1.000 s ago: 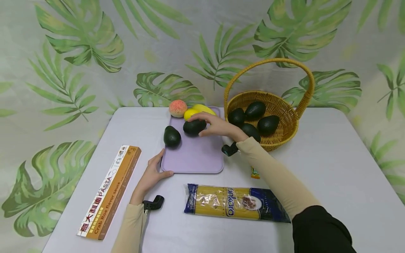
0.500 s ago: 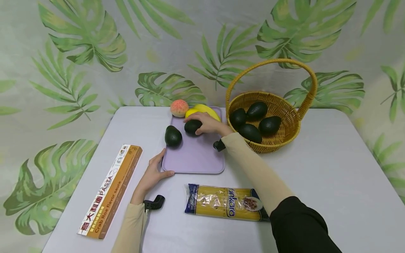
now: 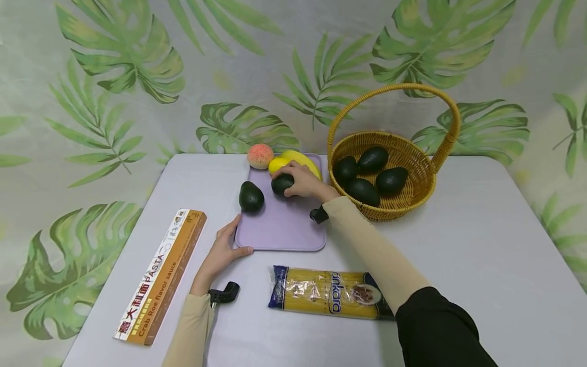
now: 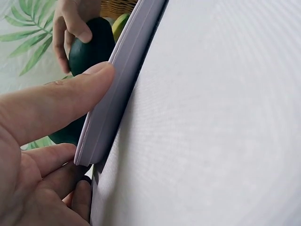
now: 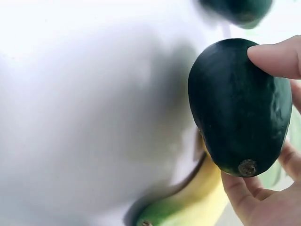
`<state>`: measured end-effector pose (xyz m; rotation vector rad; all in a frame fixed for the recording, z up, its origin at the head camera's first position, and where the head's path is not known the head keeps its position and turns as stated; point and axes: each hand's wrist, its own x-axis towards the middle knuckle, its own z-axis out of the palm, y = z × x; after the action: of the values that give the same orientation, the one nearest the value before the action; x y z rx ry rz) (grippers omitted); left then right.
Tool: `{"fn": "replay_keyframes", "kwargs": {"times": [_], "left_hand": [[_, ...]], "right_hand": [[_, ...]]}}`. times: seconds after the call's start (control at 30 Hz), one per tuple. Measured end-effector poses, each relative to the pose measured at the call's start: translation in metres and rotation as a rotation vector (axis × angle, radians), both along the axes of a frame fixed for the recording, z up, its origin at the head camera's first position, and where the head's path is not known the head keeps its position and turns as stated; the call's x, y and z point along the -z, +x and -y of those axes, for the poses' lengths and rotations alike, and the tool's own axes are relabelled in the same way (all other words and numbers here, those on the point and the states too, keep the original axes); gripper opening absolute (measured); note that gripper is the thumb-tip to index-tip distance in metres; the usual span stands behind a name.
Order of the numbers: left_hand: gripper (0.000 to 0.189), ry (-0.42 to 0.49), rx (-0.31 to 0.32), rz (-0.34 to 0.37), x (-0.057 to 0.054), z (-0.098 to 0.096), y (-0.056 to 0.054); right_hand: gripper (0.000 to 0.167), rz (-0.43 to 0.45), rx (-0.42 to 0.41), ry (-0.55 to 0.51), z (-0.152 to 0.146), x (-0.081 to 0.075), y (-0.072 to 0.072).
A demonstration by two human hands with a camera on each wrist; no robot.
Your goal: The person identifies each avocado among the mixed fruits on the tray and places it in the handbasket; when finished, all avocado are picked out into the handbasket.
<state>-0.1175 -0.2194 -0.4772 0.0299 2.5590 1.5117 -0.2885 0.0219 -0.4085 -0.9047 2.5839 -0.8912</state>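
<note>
In the head view my right hand [image 3: 302, 181] grips a dark green avocado [image 3: 282, 184] over the lilac tray [image 3: 284, 234]. The right wrist view shows this avocado [image 5: 240, 108] between thumb and fingers, its stem scar visible. A second avocado [image 3: 251, 197] lies at the tray's left side. Behind are a peach [image 3: 260, 156] and a yellow fruit [image 3: 277, 164] beside a banana [image 3: 302, 159], partly hidden by the hand. My left hand [image 3: 222, 252] holds the tray's near left corner; in the left wrist view its thumb touches the tray's side wall [image 4: 117, 94].
A wicker basket [image 3: 424, 196] with a tall handle stands right of the tray, with several avocados inside. A pasta packet [image 3: 316, 290] lies in front, partly under the right forearm. A long pasta box [image 3: 160, 278] lies at left.
The right forearm has swung left, covering a small packet seen earlier on the table. The right hand still holds the avocado, which has shifted slightly. The left hand stays at the tray corner.
</note>
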Motion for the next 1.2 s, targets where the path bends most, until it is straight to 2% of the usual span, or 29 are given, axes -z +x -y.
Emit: {"fn": "replay_keyframes", "kwargs": {"times": [0.23,0.4,0.57,0.7,0.93,1.03,1.2], "left_hand": [[0.095,0.005,-0.011,0.008,0.001,0.0,0.0],[0.095,0.017,-0.011,0.004,0.001,0.001,0.0],[0.095,0.014,-0.007,0.001,0.001,0.0,0.0],[0.095,0.009,-0.004,-0.003,0.001,0.0,0.0],[0.095,0.008,0.005,-0.001,0.002,-0.001,-0.002],[0.095,-0.002,0.006,-0.004,0.002,-0.002,-0.002],[0.095,-0.024,0.003,-0.002,0.001,-0.001,-0.001]], "right_hand": [[0.047,0.067,-0.062,-0.226,-0.028,-0.024,0.01],[0.049,0.153,-0.092,-0.292,-0.068,-0.045,0.024],[0.05,0.223,-0.084,-0.362,-0.117,-0.06,0.038],[0.051,0.22,-0.002,-0.34,-0.16,-0.064,0.045],[0.05,0.192,0.175,-0.262,-0.234,-0.061,0.054],[0.05,0.187,0.216,-0.229,-0.257,-0.06,0.057],[0.05,0.184,0.226,-0.177,-0.276,-0.058,0.057]]}}
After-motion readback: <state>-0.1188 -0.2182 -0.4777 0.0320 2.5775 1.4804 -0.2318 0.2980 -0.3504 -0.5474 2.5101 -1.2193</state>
